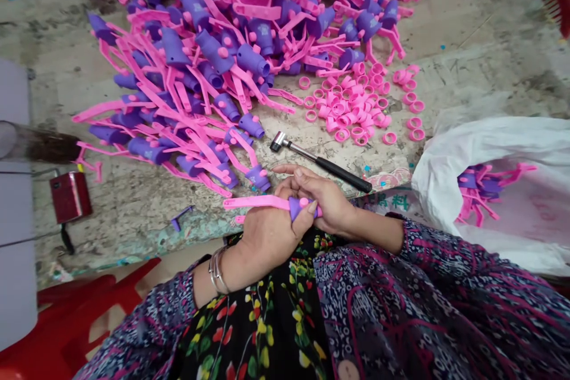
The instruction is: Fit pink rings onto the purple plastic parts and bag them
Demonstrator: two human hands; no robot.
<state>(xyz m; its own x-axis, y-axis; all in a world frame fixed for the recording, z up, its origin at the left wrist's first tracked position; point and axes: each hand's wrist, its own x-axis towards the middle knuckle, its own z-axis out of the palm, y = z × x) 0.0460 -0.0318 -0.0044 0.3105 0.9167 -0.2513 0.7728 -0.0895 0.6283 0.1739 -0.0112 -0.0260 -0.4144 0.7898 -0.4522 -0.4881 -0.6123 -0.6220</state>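
Near the table's front edge, my left hand (271, 234) is closed round a purple and pink plastic part (297, 208), thumb pressed on its purple body. The part's long pink arm sticks out to the left. My right hand (327, 199) is also closed on it, at the right end, where a bit of pink shows; its fingers are partly hidden behind the part. Just beyond my hands lies a small hammer (320, 161) with a black handle. A loose heap of pink rings (351, 101) sits past the hammer.
A big pile of similar purple and pink parts (214, 53) covers the far and left table. At right, an opened white sack (503, 136) holds more of them. A dark red box (70, 196) and a small purple piece (180, 218) lie at left. A red chair (66, 314) stands below.
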